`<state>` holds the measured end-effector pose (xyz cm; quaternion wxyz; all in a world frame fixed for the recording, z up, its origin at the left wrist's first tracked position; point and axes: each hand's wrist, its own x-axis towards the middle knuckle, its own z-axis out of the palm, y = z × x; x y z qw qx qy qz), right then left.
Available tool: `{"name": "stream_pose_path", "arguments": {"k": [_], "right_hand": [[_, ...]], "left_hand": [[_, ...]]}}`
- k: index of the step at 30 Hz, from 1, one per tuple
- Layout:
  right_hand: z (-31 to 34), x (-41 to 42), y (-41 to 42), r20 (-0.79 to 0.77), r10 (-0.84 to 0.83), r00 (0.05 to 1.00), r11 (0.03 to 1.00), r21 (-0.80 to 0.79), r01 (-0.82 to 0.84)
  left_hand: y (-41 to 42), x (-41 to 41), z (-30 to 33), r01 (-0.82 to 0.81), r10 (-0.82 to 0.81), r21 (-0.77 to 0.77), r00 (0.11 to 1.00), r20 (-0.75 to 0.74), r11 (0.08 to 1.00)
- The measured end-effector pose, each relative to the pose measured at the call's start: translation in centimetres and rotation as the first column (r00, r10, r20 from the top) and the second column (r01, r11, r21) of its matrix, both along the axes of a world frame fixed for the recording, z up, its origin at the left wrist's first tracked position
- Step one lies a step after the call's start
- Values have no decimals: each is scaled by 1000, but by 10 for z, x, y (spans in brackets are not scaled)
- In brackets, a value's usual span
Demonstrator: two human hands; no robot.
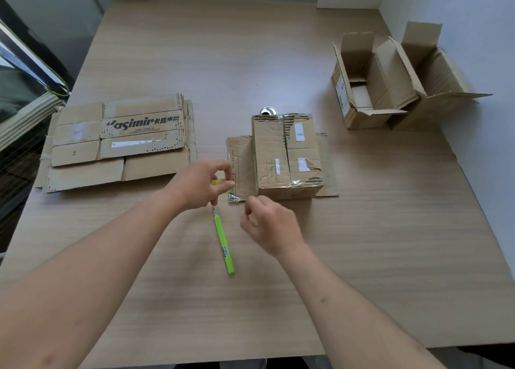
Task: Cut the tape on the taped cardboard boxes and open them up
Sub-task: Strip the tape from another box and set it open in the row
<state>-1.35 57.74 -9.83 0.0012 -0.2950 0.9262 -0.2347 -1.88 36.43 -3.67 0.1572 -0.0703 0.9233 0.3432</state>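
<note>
Fingers [227, 186] of the left hand [199, 184] are being pinched narrowly around a small yellow piece [218, 181], while those of the right hand [271, 223] are being held loosely curled and holding nothing that can be made out. Both hands are being held above the table just in front of the taped box.

A wide, pale wooden table [278, 62] is being used as the work surface, and every other place is being given from the taped box [287, 156] standing near its middle. This brown carton is being kept upright with its top flaps closed; a torn seam is running down the middle of the top, and clear tape and small white labels are showing on it. Flat cardboard [239, 165] is lying under the box and sticking out on both sides.

Well to the left of the box, a stack of flattened cardboard boxes [117, 142] is lying flat, with dark printed lettering on the top sheet. Well to the right and farther back, two opened boxes [390, 84] are standing side by side, touching, with their flaps raised.

Just in front of the box and slightly left, a bright green utility knife [223, 243] is lying on the table between the two forearms, its blade end pointing towards the left hand. Right behind the box, a small shiny round metal object [267, 110] is partly hidden by the box's top edge.
</note>
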Motion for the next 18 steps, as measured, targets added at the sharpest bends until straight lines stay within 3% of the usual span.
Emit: {"name": "stream_pose_path", "arguments": {"k": [3, 6, 10, 18], "right_hand": [[-9, 9, -16, 344, -23, 939, 995, 96, -11], [-11, 17, -28, 485, -71, 872, 989, 145, 0], [-18, 31, -37, 582, -164, 796, 973, 229, 33], [-13, 39, -22, 600, -317, 735, 927, 360, 106]], "left_hand": [[1, 0, -2, 6, -6, -6, 1000, 1, 1000], [0, 1, -2, 12, -12, -3, 1000, -2, 1000], [-2, 3, -3, 12, -12, 7, 1000, 3, 1000], [-5, 2, 3, -9, 9, 33, 1000, 11, 999]]}}
